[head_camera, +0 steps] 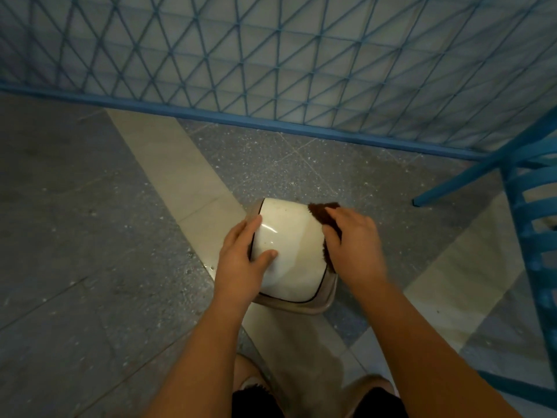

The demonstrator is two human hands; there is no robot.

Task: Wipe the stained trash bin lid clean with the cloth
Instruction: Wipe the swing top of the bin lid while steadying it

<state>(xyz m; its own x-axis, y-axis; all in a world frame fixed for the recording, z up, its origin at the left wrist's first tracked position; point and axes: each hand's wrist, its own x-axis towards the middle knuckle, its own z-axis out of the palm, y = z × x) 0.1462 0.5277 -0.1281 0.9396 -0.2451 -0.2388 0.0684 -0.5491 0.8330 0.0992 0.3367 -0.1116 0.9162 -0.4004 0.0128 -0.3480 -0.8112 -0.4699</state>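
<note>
Head view: looking down at a small trash bin on the floor, both bare forearms reaching in from below.
Trash bin lid [287, 245]: white, glossy and domed, seated in a beige rim; it sits on the floor just in front of the person's knees, straddling a pale stripe and grey speckled tile.
Stains: small dark specks near the lid's far edge and left side, and a faint yellowish smear across its right half.
Cloth [322, 215]: dark brown and fuzzy, lying on the lid's right edge, mostly covered by the right hand; its far corner and a strip along the lid show.
Right hand [351, 241]: palm down, fingers together and flattened on the cloth, pressing it against the lid's right side.
Left hand [245, 251]: clasps the lid's left edge, fingers curled over the rim and thumb laid on the white top.
Floor [90, 206]: grey terrazzo with pale bands.
Railing [271, 55]: blue metal lattice behind the bin, well apart from it.
Chair [530, 206]: blue and slatted, at the right edge, near the bin but not touching.
</note>
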